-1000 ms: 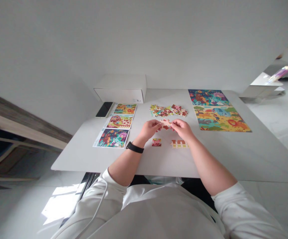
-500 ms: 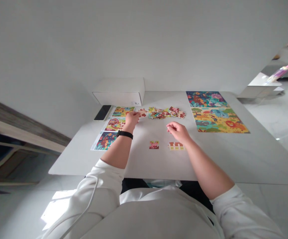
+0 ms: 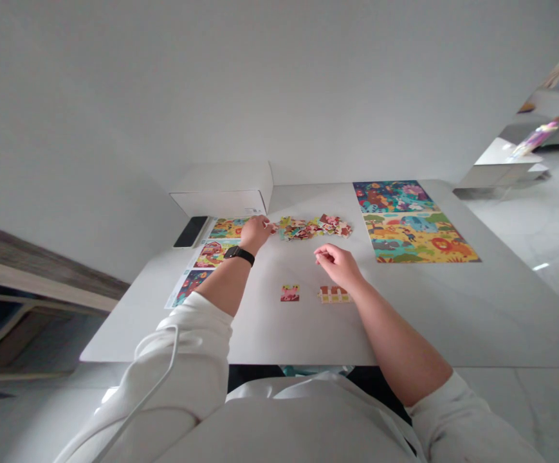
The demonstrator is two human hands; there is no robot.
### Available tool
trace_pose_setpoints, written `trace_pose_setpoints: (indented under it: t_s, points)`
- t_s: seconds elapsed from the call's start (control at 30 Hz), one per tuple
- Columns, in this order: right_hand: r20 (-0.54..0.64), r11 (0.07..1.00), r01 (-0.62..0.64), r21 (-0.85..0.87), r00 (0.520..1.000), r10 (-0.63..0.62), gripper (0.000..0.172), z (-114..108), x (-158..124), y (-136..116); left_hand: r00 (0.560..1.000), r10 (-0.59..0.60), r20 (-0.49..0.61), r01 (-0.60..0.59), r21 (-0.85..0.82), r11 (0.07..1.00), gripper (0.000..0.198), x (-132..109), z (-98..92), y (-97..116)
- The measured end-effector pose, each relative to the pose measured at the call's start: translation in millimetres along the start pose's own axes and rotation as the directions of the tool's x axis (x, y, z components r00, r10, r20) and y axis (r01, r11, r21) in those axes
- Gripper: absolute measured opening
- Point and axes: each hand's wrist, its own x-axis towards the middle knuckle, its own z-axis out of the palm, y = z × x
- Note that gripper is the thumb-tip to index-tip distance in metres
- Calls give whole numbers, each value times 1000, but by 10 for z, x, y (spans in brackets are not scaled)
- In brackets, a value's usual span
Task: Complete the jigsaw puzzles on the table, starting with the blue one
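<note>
My left hand [image 3: 256,232] is at the left end of a heap of puzzle pieces [image 3: 303,228], its fingers closed at a reddish piece [image 3: 271,227]. My right hand [image 3: 336,261] hovers in front of the heap with its fingers pressed together; whatever may be between them is too small to make out. Below it on the table lie joined fence pieces [image 3: 336,294], and left of those a small pink pig piece [image 3: 289,293].
A white box [image 3: 221,188] stands at the back left, a phone [image 3: 191,231] before it. Picture cards [image 3: 206,254] lie partly under my left arm. Two finished-looking picture sheets [image 3: 414,222] cover the table's [image 3: 501,321] right back part.
The whole view has shifted slightly, moving the table down and left in the picture. My left hand stays at the heap's left end, and my right hand remains in front of it.
</note>
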Motion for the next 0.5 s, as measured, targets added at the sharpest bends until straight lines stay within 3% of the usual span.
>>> trace_pose_setpoints:
  t_s: [0.07, 0.13, 0.33, 0.4, 0.5]
  points:
    - [7, 1000, 6, 9, 1000, -6, 12, -1, 0, -28, 990, 141, 8, -141, -6, 990, 31, 18, 30, 126]
    - [8, 1000, 10, 10, 1000, -10, 13, -7, 1, -51, 978, 207, 35, -207, -11, 978, 33, 50, 65, 269]
    - [-7, 995, 33, -99, 999, -34, 14, -9, -8, -78, 984, 15, 179, -34, 107, 994, 52, 237, 198, 559]
    - [-4, 991, 45, -125, 999, -46, 13, 5, -14, -76, 969, 6, 248, -39, 128, 991, 57, 309, 236, 583]
    - [0, 986, 57, -156, 998, -58, 13, 24, -19, -76, 954, 12, 300, -38, 83, 996, 48, 381, 267, 584]
